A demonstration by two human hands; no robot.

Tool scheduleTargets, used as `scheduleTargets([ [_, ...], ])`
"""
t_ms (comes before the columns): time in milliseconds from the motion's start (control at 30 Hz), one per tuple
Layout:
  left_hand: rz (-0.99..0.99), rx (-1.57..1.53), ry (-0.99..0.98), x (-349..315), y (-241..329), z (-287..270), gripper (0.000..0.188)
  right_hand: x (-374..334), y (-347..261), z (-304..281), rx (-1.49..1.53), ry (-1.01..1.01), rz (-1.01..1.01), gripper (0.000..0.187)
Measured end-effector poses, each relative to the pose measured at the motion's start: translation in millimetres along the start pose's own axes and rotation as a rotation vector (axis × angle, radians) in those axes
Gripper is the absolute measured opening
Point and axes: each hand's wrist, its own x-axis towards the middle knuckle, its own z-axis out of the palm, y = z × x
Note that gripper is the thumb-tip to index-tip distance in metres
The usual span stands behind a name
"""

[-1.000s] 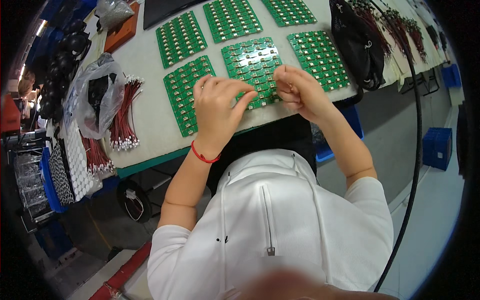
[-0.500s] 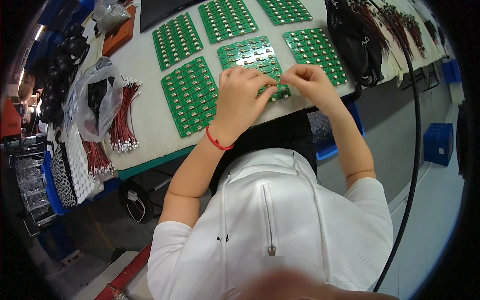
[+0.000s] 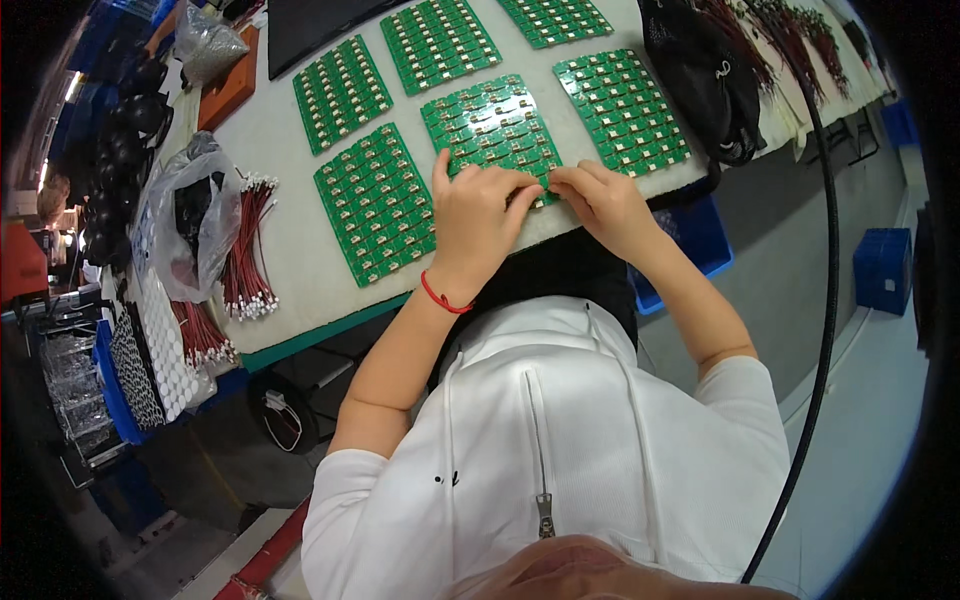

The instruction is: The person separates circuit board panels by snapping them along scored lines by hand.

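Over the near edge of the middle green circuit board panel (image 3: 492, 118), my two hands meet with their fingertips almost touching. My left hand (image 3: 474, 215), a red cord at its wrist, has thumb and forefinger pinched together while the little finger sticks out. My right hand (image 3: 607, 208) is closed in a pinch just beside it. Whatever lies between the fingertips is too small to name. The panel carries rows of small pale connectors. Left of my left hand lies another circuit board panel (image 3: 375, 205), and one more panel (image 3: 622, 110) lies beyond my right hand.
Further panels (image 3: 440, 45) lie at the back of the pale table (image 3: 285, 270). Bundles of red wires (image 3: 245, 265) and a clear plastic bag (image 3: 195, 215) are at left. A black mesh bag (image 3: 705, 80) sits at right. A blue bin (image 3: 690, 250) stands below the edge.
My hands have come slightly nearer to me, the right one lower and more closed. The view has shifted a little, so the panels appear further left.
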Motion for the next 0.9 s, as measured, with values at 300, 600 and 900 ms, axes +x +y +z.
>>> scheduleTargets([
  [300,0.145,-0.123,0.194,11,17,-29,0.008,30,-22,-33,1.536,-0.094,0.915,0.019],
  [600,0.228,-0.039,0.176,13,19,-37,0.009,29,-33,-16,1.668,-0.139,1.041,0.029],
  [900,-0.050,0.037,-0.099,-27,-12,-47,0.011,21,-38,-4,0.353,-0.194,0.347,0.018],
])
